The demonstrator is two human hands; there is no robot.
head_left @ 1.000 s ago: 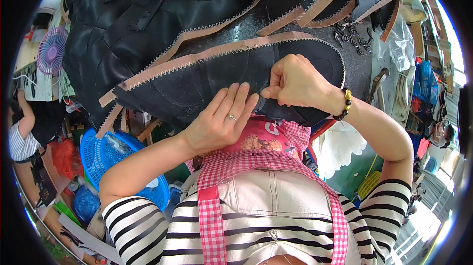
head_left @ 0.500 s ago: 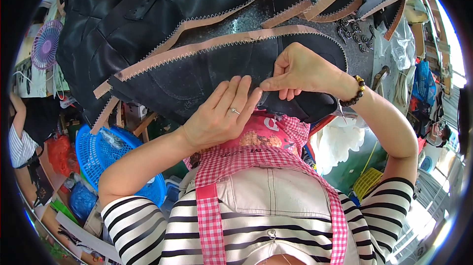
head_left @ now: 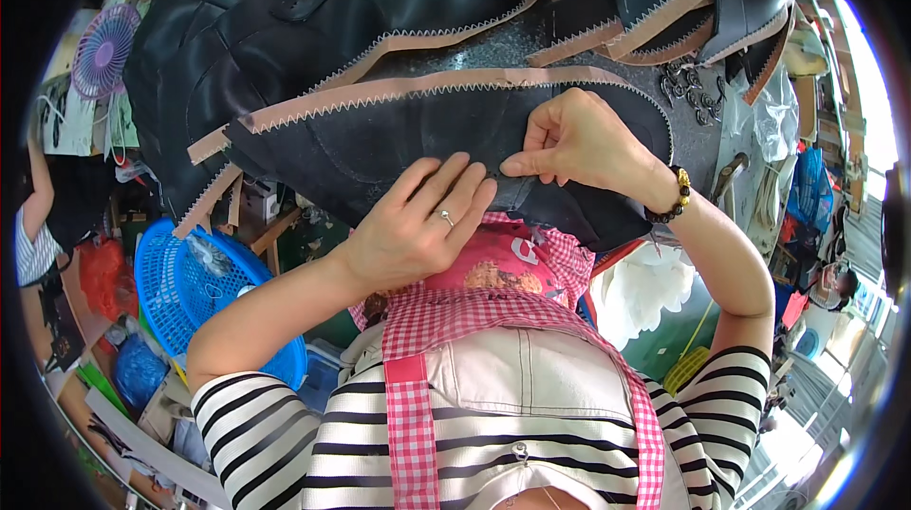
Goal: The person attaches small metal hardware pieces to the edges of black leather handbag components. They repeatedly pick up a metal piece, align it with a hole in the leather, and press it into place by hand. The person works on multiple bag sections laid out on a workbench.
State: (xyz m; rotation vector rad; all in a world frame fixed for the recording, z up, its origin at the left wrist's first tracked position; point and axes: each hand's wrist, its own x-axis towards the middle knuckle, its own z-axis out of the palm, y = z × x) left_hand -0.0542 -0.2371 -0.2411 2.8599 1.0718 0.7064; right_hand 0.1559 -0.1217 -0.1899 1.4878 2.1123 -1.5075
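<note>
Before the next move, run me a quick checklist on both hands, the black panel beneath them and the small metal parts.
1. Left hand resting on the black panel, fingers extended: ok.
2. Right hand over the panel, fingers curled: ok.
3. Anything pinched in the right hand: cannot tell, too small or hidden.
4. Tan edging showing along the panel's far side: ok.
5. Panel's near edge fully visible: not ok, left hand covers part.
6. Metal parts apart from both hands: ok.

A black panel (head_left: 370, 140) lies crosswise, 1 tan strip (head_left: 399, 89) zigzag-stitched in pale thread along its far edge.
</note>
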